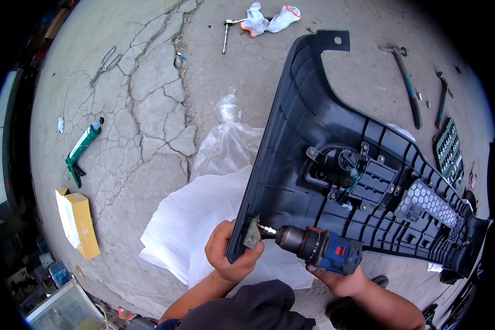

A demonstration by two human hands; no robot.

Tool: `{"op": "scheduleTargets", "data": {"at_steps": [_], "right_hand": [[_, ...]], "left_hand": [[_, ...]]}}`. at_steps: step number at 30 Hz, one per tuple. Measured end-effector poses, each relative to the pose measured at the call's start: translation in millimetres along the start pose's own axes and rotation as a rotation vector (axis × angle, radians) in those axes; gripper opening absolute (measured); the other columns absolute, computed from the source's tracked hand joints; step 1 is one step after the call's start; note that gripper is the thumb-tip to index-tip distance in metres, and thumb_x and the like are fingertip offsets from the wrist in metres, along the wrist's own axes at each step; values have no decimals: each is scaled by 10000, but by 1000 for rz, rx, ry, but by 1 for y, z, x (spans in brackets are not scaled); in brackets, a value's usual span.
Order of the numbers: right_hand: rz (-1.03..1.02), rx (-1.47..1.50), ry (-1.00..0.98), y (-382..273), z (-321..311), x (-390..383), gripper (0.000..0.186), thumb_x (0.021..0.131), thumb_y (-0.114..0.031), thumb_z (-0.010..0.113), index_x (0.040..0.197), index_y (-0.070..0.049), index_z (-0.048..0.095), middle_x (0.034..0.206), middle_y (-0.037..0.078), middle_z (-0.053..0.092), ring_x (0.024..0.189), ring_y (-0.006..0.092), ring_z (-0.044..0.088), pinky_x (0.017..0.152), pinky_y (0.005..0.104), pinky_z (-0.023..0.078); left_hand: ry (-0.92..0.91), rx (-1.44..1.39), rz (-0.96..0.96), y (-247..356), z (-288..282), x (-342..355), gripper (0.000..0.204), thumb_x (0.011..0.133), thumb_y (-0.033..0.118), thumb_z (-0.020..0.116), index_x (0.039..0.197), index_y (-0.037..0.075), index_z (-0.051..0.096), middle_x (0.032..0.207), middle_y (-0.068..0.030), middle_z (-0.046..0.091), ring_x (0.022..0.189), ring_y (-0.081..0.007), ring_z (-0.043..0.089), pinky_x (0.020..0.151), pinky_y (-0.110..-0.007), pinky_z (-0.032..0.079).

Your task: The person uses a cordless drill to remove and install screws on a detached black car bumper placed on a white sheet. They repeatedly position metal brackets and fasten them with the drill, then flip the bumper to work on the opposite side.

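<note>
1. The right hand [340,279] has its grip wrapped round a blue-and-black cordless drill [327,250], its bit pointing at a small grey metal bracket [252,236].
2. The left hand's [231,256] grip pinches the lower-left corner of a large, curved, ribbed black plastic panel [291,165], beside the bracket.
3. The panel slants up rightward over a white, thin packing sheet [184,223].
4. Beyond, a crumpled clear plastic bag [223,148] lies on cracked grey concrete floor [154,99].

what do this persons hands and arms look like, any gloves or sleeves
The left hand and right hand are ungloved, and no watch shows. The left forearm and right forearm look bare; dark blue cloth, perhaps a sleeve edge, shows beside the left one.
</note>
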State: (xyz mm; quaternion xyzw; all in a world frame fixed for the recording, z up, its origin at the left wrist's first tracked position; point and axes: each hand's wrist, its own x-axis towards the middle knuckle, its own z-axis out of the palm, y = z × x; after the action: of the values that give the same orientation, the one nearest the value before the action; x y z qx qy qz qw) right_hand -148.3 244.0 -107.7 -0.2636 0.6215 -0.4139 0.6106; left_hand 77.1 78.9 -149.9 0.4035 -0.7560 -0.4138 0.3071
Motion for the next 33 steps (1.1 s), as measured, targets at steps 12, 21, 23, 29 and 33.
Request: {"op": "scheduleTargets", "data": {"at_steps": [12,21,23,29,33], "right_hand": [[41,39,-3,-3,0,0,746,941,-105,877,1600,-51,532,1329,103,720,1178,199,696,1065,370,556],[-2,20,11,3,0,0,745,947,-117,881,1601,-37,533,1407,121,694,1242,207,682,1091,383,545],[48,52,19,1,-1,-3,735,953,-107,875,1599,-32,532,1413,117,698,1238,202,684,1085,381,547],[244,331,2,33,-14,-28,548,989,-73,839,1495,-53,628,1293,57,769,1121,143,699,1014,353,568],[258,313,-182,43,-18,-36,347,1008,-89,829,1338,-68,722,1222,39,780,1100,125,690,1014,342,563]], "left_hand": [[110,-41,-32,-1,8,0,400,758,79,897,1106,-25,730,874,-88,710,725,-202,674,683,-318,538],[120,-25,-33,-2,9,-2,396,778,90,896,1117,-25,727,873,-83,714,727,-198,674,684,-316,537],[141,-33,-35,0,11,1,368,799,94,881,1113,-24,727,868,-81,713,722,-194,671,680,-313,535],[-55,120,57,-1,-9,3,487,918,165,836,1287,-91,647,996,-109,722,818,-142,667,779,-293,546],[-87,304,155,16,-28,15,583,872,212,839,1334,-83,639,944,-112,709,761,-138,648,697,-311,525]]}}
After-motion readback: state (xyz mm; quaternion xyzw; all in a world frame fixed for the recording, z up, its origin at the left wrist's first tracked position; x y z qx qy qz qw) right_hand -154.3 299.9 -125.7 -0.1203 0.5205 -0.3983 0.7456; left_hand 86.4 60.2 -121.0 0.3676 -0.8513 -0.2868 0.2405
